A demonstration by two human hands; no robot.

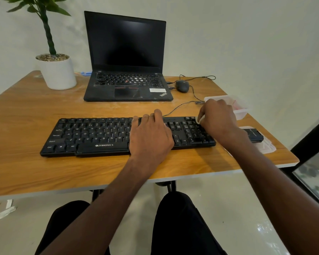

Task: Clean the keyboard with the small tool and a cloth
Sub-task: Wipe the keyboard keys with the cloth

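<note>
Left hand [151, 137] rests flat on the keyboard [103, 135], steadying it. Right hand [217, 118] pinches a white tool [201, 119] over the numpad near the table's right edge; I'd go light, row by row.

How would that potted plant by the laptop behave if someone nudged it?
The potted plant would probably slide rather than tip: its white pot looks wide and is filled with pebbles, so likely heavy. The tall thin stem and leaves would probably sway. The pot looks ceramic, so possibly breakable if it falls off the table.

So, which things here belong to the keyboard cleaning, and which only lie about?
For the job: keyboard; left hand resting on it; right hand pinching a small white thing, unclear what.

Lying about: laptop; mouse; potted plant; plastic container.
</note>
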